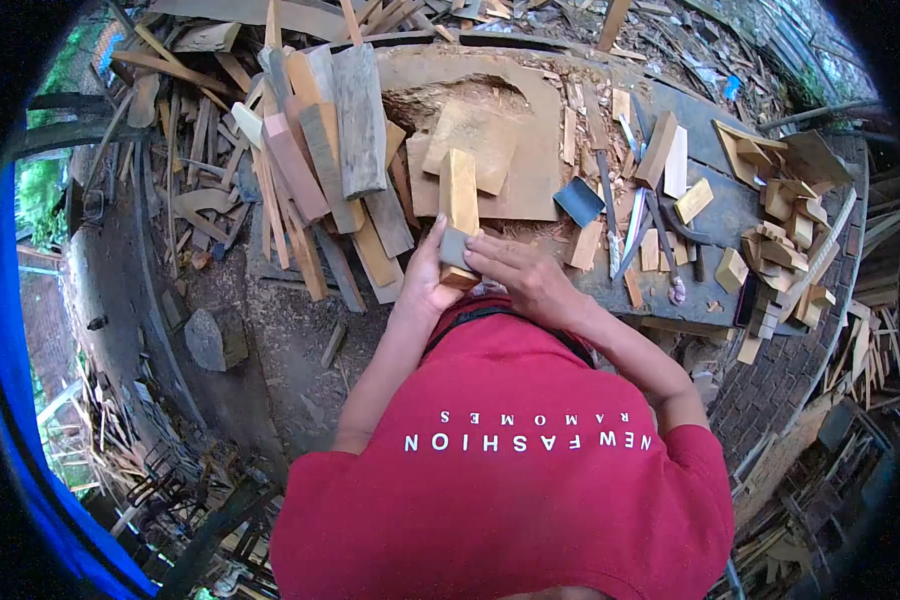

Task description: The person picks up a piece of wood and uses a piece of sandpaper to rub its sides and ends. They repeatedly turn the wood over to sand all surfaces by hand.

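Observation:
In front of my waist, a rectangular wooden block (459, 190) points away from me, its far end near a flat board (480, 145). My left hand (429, 272) grips the block's near part from the left side. A grey piece of sandpaper (454, 246) lies across the top of the block. Fingers of my right hand (530, 277) press on this sandpaper from the right, closed over its edge. The underside of the block and some fingertips are hidden.
Wood offcuts (358, 125) lean in a pile on the left. To the right are a dark blue sheet (579, 202), a handsaw-like long tool (607, 195), a hammer-like tool (664, 245) and stacked small blocks (785, 235). A wood stump (216, 340) stands on the ground.

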{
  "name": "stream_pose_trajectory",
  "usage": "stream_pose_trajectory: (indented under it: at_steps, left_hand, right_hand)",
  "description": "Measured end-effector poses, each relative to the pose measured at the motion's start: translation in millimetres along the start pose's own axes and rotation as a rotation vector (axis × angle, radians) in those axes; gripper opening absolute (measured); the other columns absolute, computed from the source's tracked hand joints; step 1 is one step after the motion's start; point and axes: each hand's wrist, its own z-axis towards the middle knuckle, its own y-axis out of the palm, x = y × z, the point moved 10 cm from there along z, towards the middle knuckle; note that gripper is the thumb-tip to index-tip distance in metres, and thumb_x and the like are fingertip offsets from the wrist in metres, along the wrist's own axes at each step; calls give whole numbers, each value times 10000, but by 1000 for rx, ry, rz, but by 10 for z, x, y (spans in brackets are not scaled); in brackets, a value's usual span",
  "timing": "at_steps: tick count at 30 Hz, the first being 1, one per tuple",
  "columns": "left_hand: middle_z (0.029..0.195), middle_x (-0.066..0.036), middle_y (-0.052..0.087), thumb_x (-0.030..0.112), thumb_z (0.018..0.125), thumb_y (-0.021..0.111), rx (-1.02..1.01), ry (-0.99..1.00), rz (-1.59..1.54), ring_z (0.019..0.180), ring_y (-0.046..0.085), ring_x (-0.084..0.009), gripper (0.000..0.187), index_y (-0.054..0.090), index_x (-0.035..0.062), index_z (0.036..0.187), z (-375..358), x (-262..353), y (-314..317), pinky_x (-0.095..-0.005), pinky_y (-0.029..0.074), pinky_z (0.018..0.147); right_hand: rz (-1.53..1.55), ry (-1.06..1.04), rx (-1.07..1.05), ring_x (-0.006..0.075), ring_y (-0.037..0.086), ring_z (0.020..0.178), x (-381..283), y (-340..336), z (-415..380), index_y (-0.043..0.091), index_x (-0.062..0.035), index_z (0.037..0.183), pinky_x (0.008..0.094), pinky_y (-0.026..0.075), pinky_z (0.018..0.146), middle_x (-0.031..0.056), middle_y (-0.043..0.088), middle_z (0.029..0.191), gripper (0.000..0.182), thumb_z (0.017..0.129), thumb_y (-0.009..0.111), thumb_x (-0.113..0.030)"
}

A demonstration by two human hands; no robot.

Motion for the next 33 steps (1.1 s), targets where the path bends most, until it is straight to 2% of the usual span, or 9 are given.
stream_pose_trajectory:
  at_steps: [4, 7, 9, 13, 18, 21, 24, 29, 33]
  left_hand:
    - [995, -104, 601, 393, 906, 507, 66, 120, -62, 846, 603, -250, 409, 506, 58, 1142, 114, 71, -204, -417, 514, 735]
    - [950, -122, 606, 426, 894, 514, 17, 33, 90, 787, 609, -247, 451, 501, 49, 1142, 62, 30, -172, -402, 513, 619]
    - [961, -121, 607, 427, 892, 516, -12, 28, 66, 796, 615, -239, 463, 500, 44, 1151, 54, 17, -127, -392, 526, 637]
    - [937, -113, 610, 412, 894, 520, -65, 20, 63, 807, 611, -244, 433, 508, 51, 1133, 66, 23, -105, -402, 521, 647]
    - [961, -81, 617, 375, 909, 511, 34, 26, -56, 834, 613, -233, 359, 531, 76, 1106, 56, 24, -164, -398, 524, 718]
    - [964, -84, 616, 366, 914, 505, 4, -17, 51, 833, 613, -232, 345, 527, 85, 1114, 70, -43, -151, -393, 523, 720]
    - [950, -106, 610, 377, 911, 507, 54, 129, -49, 826, 610, -246, 367, 517, 83, 1130, 119, 104, -290, -389, 521, 698]
    - [944, -144, 614, 413, 901, 504, -40, 23, -9, 775, 626, -248, 458, 500, 34, 1158, 72, 23, -166, -384, 547, 623]
    - [931, -146, 615, 418, 900, 503, -53, -11, -47, 758, 626, -249, 450, 511, 41, 1145, 87, -18, -141, -378, 544, 614]
  right_hand:
    - [-90, 24, 59, 341, 520, 1125, 581, 218, 288, 521, 0, 1191, 378, 440, 939, 205, 542, 1197, 474, 725, 601, -41]
    - [-200, 114, 116, 358, 542, 1074, 1060, 215, 589, 520, -5, 1180, 395, 472, 872, 198, 554, 1173, 452, 739, 594, -67]
    - [-138, 298, -32, 375, 561, 1018, 1357, 289, 701, 515, -11, 1177, 411, 490, 801, 189, 563, 1155, 459, 730, 601, -69]
    - [-127, 193, 59, 382, 576, 963, 937, 174, 462, 532, -10, 1149, 424, 496, 762, 178, 579, 1122, 443, 712, 604, -30]
    - [-9, 58, 1, 324, 541, 1111, -24, 29, -104, 540, -39, 1202, 371, 452, 932, 182, 533, 1229, 501, 711, 526, 60]
    - [-46, -6, 29, 348, 549, 1082, 18, 18, -84, 546, -20, 1179, 389, 461, 904, 199, 550, 1189, 488, 695, 578, 26]
    - [-138, 15, 83, 347, 548, 1080, 518, 147, 180, 539, -41, 1191, 384, 466, 894, 192, 558, 1176, 467, 729, 560, 25]
    - [-144, 326, 22, 346, 596, 983, 1423, 296, 682, 529, -107, 1219, 402, 498, 813, 173, 610, 1084, 484, 751, 519, 17]
    - [-203, 403, -3, 352, 613, 924, 1443, 319, 594, 547, -110, 1203, 417, 503, 783, 170, 629, 1041, 473, 748, 513, 13]
